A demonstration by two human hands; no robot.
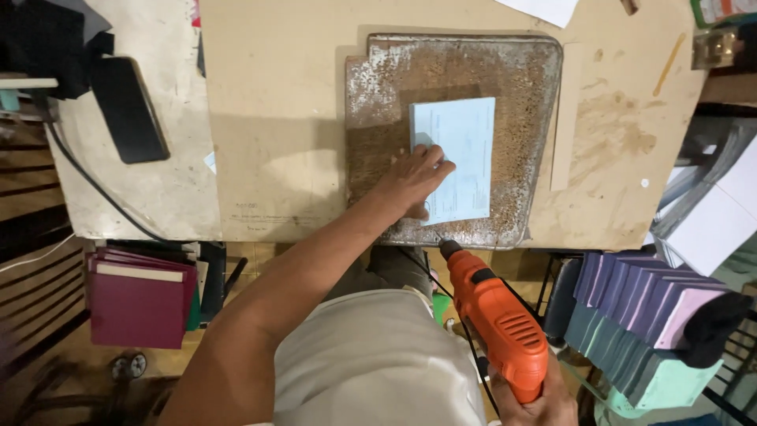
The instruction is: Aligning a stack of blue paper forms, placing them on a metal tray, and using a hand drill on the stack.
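Left hand (413, 178) is pressed flat, fingers spread, on a pale blue paper stack (456, 158), long axis running away from the body, laid on a worn board (378, 87) on the surface (276, 118). Right hand (536, 402) is clenched around an orange drill (497, 315), its bit aimed at the stack's near edge.

Two hands were in view, the left hand (412, 180) and the right hand (536, 404); there was one orange drill (498, 323); one pale blue stack of paper (459, 158) lay on one pitted board (394, 87); one worktop (276, 118) carried them; one black phone (128, 109) lay there; one wooden strip (566, 118) stood beside the board.
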